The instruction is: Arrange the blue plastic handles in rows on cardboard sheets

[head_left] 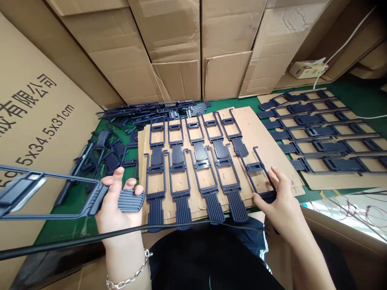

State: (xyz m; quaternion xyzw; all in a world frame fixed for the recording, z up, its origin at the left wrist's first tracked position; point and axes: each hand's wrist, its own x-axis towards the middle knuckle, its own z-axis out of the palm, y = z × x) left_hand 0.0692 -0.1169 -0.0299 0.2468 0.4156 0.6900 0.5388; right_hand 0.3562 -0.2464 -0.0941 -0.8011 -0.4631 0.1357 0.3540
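In the head view my left hand [113,203] is closed around the narrow end of a dark blue plastic frame [95,197]. Its ribbed tab pokes out past my fingers, and the long open part reaches beyond the left edge of view. My right hand [279,189] pinches the near end of another plastic frame [255,167], which lies at the right end of the front row; its tab is hidden. Two rows of similar frames [216,169] lie side by side on stacked cardboard sheets [263,137], most with ribbed tabs toward me.
Loose dark parts [111,153] are heaped on the green tabletop [72,223] at left and back. More frames [329,131] lie on cardboard at right. Large cartons [175,36] wall the back. A black cable [121,233] crosses the foreground; a small white box [306,69] stands back right.
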